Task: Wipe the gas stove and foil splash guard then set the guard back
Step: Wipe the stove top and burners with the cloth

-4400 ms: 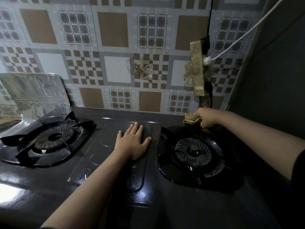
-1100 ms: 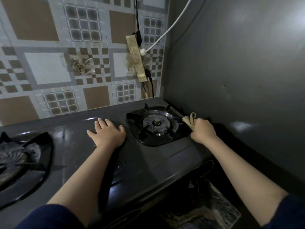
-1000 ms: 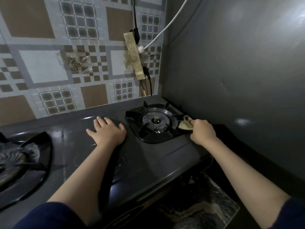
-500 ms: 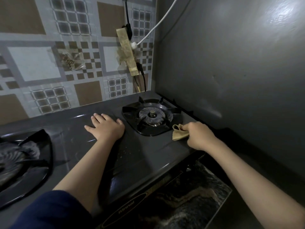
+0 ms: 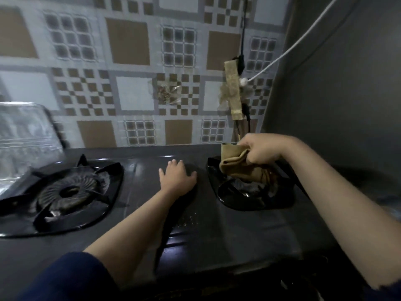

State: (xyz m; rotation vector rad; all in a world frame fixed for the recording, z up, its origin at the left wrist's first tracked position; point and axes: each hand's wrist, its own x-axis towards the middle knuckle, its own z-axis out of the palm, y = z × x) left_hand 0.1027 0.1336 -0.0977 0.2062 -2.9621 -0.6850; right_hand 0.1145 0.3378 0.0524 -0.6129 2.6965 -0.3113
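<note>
Now my right hand (image 5: 261,152) is fisted around the tan cloth (image 5: 235,165), which hides the burner (image 5: 249,189) under it. Left of it, my left hand (image 5: 176,178) lies open-palmed on the stove (image 5: 217,231). Far left, the foil guard (image 5: 23,140) is cut off.

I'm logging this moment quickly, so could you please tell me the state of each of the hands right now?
Left hand: open, flat on the stove top, holding nothing.
Right hand: closed around the tan cloth, above the right burner.
</note>
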